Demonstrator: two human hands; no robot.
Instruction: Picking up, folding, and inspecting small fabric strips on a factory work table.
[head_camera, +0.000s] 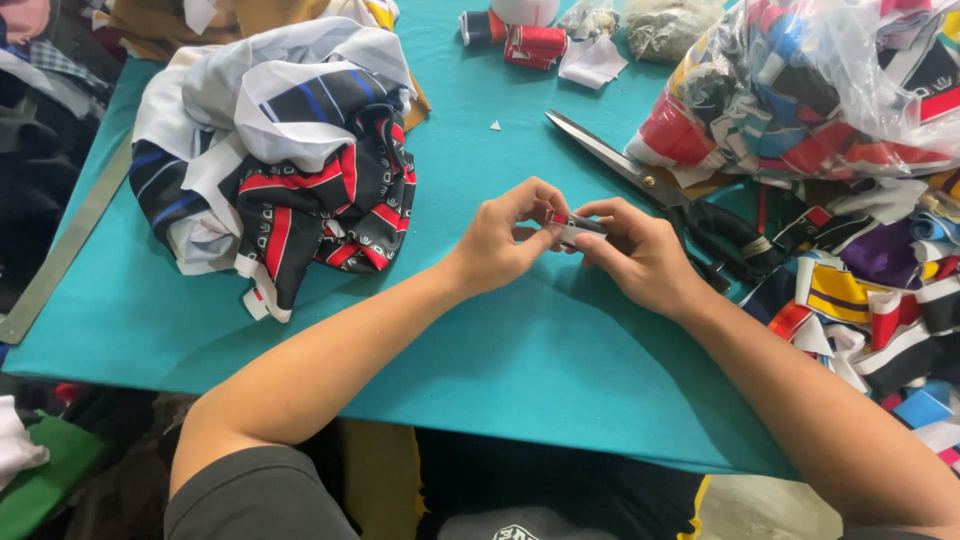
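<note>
Both my hands meet over the middle of the teal table (520, 350). My left hand (505, 240) and my right hand (640, 255) pinch a small folded strip of fabric (572, 226), red, white and dark, between their fingertips. The strip is held just above the table surface. Large black-handled scissors (640, 175) lie right behind my right hand, blades pointing to the upper left.
A heap of striped white, navy, black and red fabric (280, 150) sits at the left. Many coloured fabric strips (880, 290) pile up at the right, under a clear bag of more strips (820, 80). Red thread spools (535, 42) stand at the far edge.
</note>
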